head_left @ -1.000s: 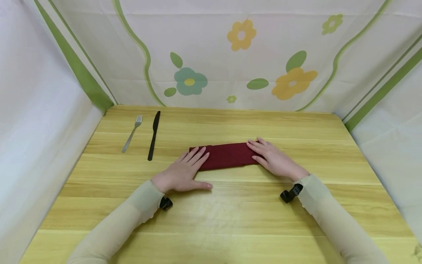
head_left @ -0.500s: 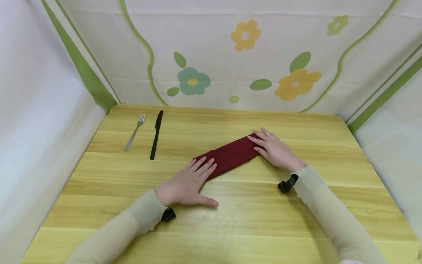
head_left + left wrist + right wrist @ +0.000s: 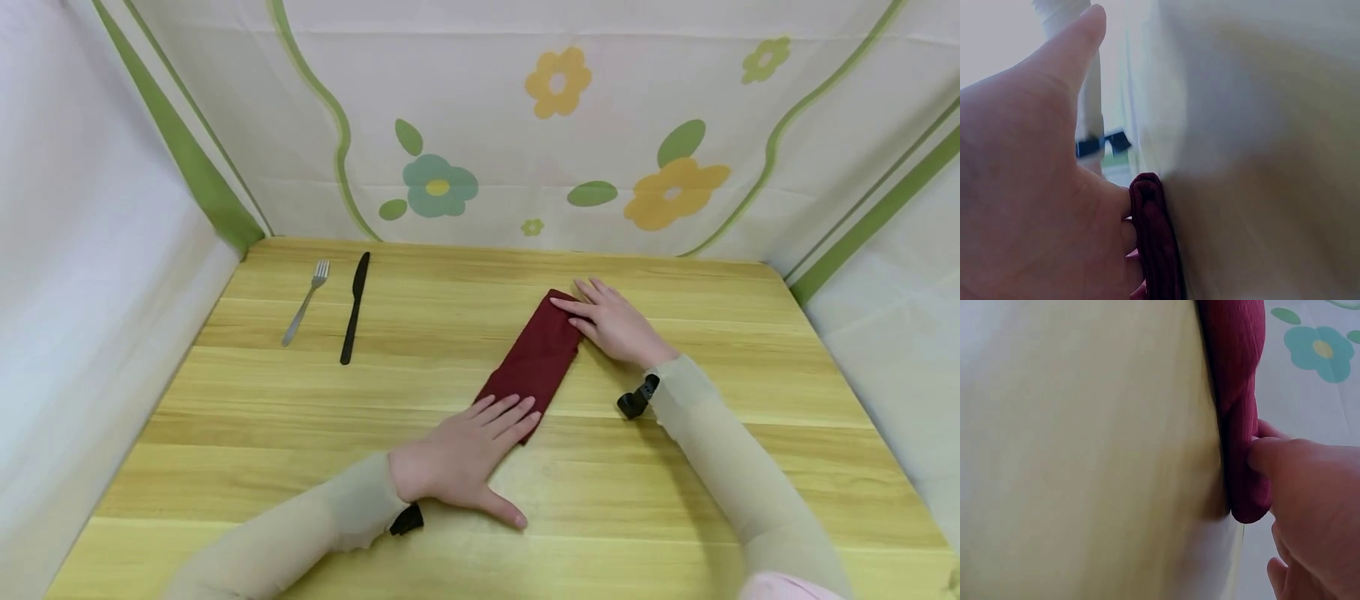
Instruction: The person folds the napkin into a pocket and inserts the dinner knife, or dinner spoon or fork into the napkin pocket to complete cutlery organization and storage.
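Observation:
A dark red folded cloth (image 3: 534,353) lies slanted on the wooden table, its far end to the right of its near end. My left hand (image 3: 467,454) rests flat with straight fingers on the near end, the thumb spread out over the wood. On the far end lie some fingertips of my right hand (image 3: 617,323); its other fingers reach past the cloth's edge. In the left wrist view the layered edge of the cloth (image 3: 1157,240) shows under the fingers. The right wrist view has the thick folded cloth (image 3: 1241,412) beside my right hand (image 3: 1316,506).
A silver fork (image 3: 303,307) and a black table knife (image 3: 355,310) lie side by side at the back left of the table (image 3: 225,467). Behind the table hangs a white curtain (image 3: 495,108) with printed flowers, and similar cloth hangs on both sides.
The cloth has turned from nearly crosswise to a steep slant. My left hand has slid toward me and to the right with the near end, while my right hand has moved slightly away.

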The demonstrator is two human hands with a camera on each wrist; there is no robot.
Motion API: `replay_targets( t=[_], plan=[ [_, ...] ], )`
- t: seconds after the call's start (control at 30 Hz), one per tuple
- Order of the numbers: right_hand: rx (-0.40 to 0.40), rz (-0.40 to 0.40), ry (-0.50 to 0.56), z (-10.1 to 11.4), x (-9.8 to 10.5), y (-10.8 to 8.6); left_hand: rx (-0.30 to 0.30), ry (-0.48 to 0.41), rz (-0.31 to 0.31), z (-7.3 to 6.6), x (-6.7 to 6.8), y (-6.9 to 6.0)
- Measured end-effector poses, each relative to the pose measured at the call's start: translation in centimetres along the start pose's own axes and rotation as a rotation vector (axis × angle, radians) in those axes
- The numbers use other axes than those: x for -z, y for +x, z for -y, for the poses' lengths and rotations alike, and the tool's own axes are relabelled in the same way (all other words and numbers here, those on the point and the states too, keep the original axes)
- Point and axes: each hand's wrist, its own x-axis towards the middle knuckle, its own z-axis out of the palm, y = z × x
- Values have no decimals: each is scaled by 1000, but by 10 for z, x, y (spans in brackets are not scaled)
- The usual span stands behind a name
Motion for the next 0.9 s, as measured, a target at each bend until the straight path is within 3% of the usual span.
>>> replay_targets(
  t=[0.23,0.57,0.9],
  plan=[
    [-17,-18,32,4,2,3,-59,22,12,-10,-3,15],
    [-113,5,139,25,17,-21,-25,-29,-71,18,10,10],
    [-135,90,153,48,-1,-46,-21,-36,-3,35,11,5]
  ],
)
